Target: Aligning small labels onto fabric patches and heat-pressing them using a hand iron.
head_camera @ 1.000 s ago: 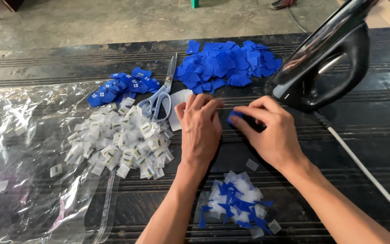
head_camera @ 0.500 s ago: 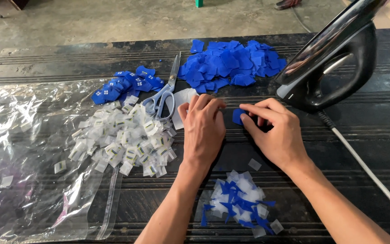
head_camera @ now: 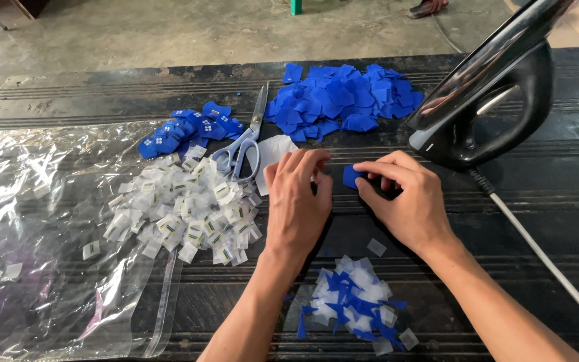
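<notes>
Blue fabric square (head_camera: pixel 352 176) pinched flat under the right hand's (head_camera: pixel 407 208) fingertips; left hand (head_camera: pixel 297 201) rests loosely curled alongside, holding nothing, electric iron (head_camera: pixel 487 110) standing just beyond.

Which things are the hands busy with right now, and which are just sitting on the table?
In use: left hand and right hand, both on one small blue patch.

Lying about: scissors, iron, big blue pile, white label heap, scrap pile, clear plastic bag.

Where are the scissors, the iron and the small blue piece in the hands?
scissors (head_camera: pixel 244 149): head view, on the handles.
iron (head_camera: pixel 487 110): head view, on its body.
blue piece (head_camera: pixel 352 175): head view, on its visible middle.
</notes>
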